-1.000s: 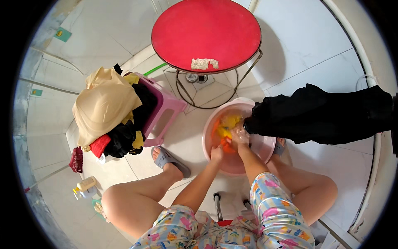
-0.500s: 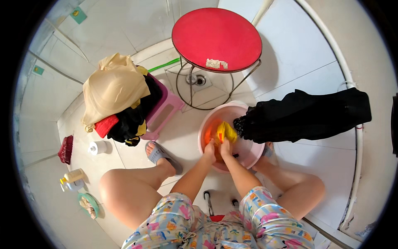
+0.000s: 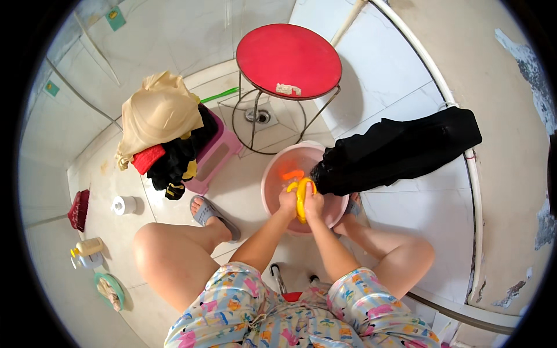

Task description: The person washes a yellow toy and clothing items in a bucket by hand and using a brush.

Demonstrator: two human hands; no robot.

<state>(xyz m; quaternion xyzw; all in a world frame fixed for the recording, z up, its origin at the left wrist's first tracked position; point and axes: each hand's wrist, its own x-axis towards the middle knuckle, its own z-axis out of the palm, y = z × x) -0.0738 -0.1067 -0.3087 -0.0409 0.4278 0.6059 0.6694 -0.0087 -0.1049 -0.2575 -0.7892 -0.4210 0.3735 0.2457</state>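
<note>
A pink basin [image 3: 268, 184] of water stands on the floor between my feet. Over it, my left hand [image 3: 288, 200] and my right hand [image 3: 314, 203] are side by side, both closed on a bunched yellow cloth [image 3: 301, 200]. Part of the cloth bulges out above and below between the hands; its full shape is hidden. An orange piece [image 3: 293, 174] shows in the basin just beyond my hands. From the right, a long black garment [image 3: 400, 151] reaches over the basin, and its gathered end hangs at the rim near my right hand.
A round red stool [image 3: 290, 61] stands beyond the basin over a floor drain [image 3: 263, 117]. To the left, a pink plastic stool [image 3: 216, 156] bears piled clothes [image 3: 162, 116]. Bottles [image 3: 88, 247], a white roll [image 3: 123, 205] and a green dish [image 3: 110, 292] line the left side.
Both hands have lifted the yellow cloth from low in the basin and bunched it between them. The whole view has shifted slightly, so the surroundings sit further left.
</note>
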